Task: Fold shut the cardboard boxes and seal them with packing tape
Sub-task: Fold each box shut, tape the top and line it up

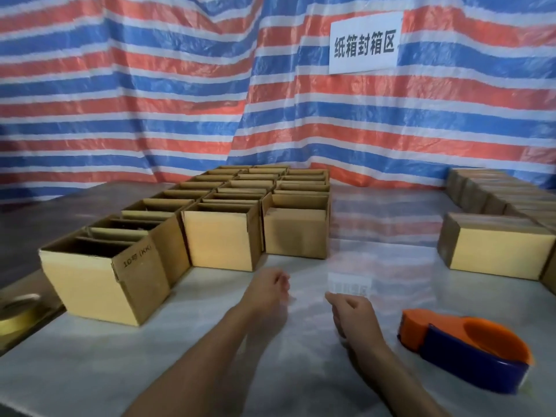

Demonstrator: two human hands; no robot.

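Three columns of open-topped brown cardboard boxes [219, 236] stand centre-left on the table; sealed brown cardboard boxes [499, 248] sit far right. One orange-and-blue tape dispenser [463, 350] lies beside the right hand [355, 314], whose fingers are curled; whether it grips anything is unclear. Left hand [267, 291] is loosely curled and empty. One yellowish tape roll [15, 314] lies at the left edge.

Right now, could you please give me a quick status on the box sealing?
Left hand and right hand empty. Open boxes unfolded; tape dispenser untouched beside right hand. Nothing blocking.
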